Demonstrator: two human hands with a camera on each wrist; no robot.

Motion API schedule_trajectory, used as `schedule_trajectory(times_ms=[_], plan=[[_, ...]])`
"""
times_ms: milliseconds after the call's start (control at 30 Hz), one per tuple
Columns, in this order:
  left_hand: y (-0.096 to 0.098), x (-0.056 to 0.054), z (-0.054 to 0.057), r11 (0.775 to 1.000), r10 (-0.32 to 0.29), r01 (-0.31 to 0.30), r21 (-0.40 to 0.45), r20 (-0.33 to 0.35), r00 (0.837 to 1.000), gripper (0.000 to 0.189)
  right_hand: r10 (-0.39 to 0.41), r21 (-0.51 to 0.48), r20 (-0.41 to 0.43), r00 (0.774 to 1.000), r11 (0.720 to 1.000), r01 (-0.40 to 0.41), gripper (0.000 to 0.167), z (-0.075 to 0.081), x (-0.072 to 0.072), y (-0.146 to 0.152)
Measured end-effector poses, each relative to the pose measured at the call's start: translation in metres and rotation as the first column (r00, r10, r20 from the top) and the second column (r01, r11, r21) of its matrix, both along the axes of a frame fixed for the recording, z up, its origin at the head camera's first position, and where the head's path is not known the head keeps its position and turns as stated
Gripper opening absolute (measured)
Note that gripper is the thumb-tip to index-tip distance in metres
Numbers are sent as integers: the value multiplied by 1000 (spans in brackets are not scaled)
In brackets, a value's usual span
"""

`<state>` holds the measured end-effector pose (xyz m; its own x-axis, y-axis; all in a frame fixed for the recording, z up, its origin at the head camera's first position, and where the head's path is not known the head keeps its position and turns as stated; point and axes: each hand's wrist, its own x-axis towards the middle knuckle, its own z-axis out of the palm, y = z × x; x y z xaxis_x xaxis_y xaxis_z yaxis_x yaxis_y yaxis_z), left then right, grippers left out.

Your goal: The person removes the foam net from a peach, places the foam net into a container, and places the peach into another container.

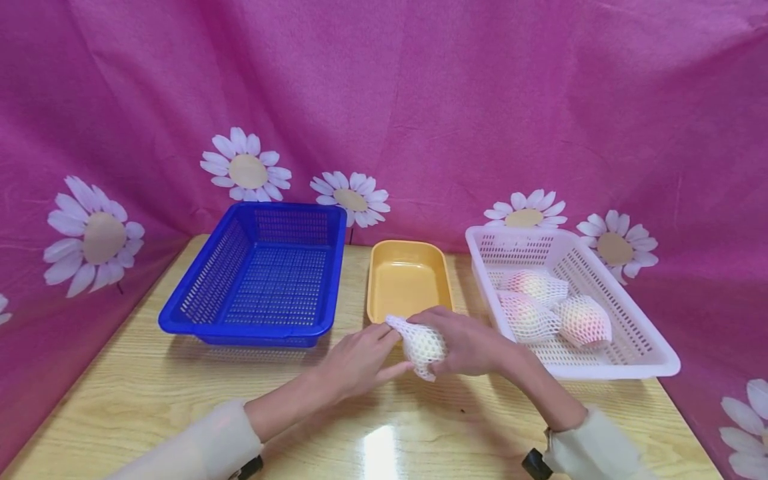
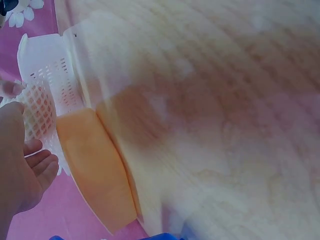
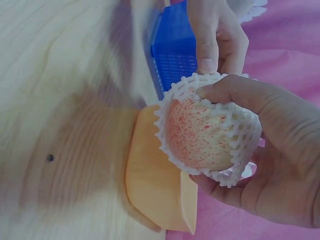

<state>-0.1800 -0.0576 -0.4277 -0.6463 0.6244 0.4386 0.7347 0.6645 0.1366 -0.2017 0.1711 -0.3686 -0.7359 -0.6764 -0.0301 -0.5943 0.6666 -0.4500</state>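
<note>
A pale peach [image 3: 200, 135] in a white foam net [image 1: 425, 347] is held in front of the yellow tray [image 1: 409, 293]. My right hand [image 1: 465, 343] grips the netted peach from the right, with the thumb on the net and fingers below. In the right wrist view, red-speckled skin shows through the net's open end. From the left, my left hand [image 1: 366, 357] holds the narrow end of the net near its fingertips; its thumb is by the peach. In the left wrist view, the left hand's other fingers [image 2: 40, 162] are loosely curled.
A blue basket [image 1: 252, 331] stands on the wooden table [image 1: 312, 433] to the left. The white basket [image 1: 606, 370] at right contains three netted fruits [image 1: 582, 321]. A pink flowered cloth [image 1: 420, 100] hangs behind the table.
</note>
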Motion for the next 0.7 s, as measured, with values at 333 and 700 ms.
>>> schedule_trajectory(times_ms=[333,700], plan=[[-2,8,-10,1000,-12,12,-15,0,1000,48,32,28,-25,999,999,-31,78,-12,5,-2],[-4,9,-21,999,5,-7,-41,-33,999,47,47,40,-36,998,998,-46,76,-21,7,-6]])
